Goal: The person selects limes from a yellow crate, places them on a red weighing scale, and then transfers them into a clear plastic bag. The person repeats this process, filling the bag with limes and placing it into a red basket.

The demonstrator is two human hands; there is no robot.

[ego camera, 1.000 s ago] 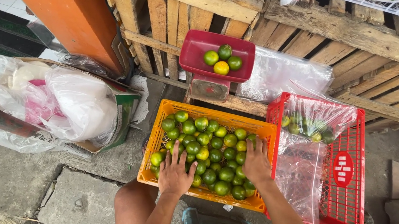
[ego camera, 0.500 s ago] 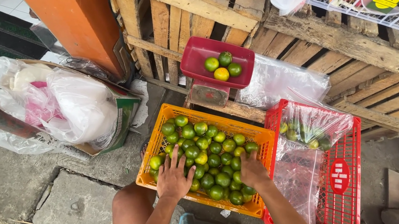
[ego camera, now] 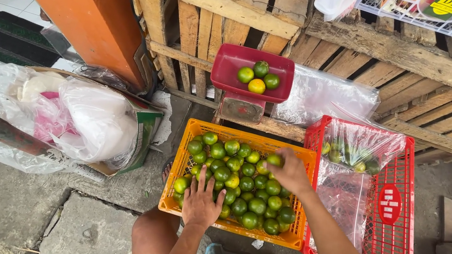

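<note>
My left hand (ego camera: 202,201) flat, fingers spread, on limes (ego camera: 241,186) in orange crate (ego camera: 293,238). My right hand (ego camera: 290,171) at 1 o'clock of pile, fingers curled around one green lime (ego camera: 273,160). Red scale tray (ego camera: 227,76) at 12, red crate (ego camera: 394,242) at 3.

Limes (ego camera: 241,186) fill the near crate (ego camera: 180,159); scale pan (ego camera: 229,65) behind; another crate (ego camera: 401,231) right.

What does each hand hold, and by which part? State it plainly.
The right hand grips one green lime by its top, in its fingertips. The left hand lies flat on the limes in the orange crate, holding nothing.
</note>
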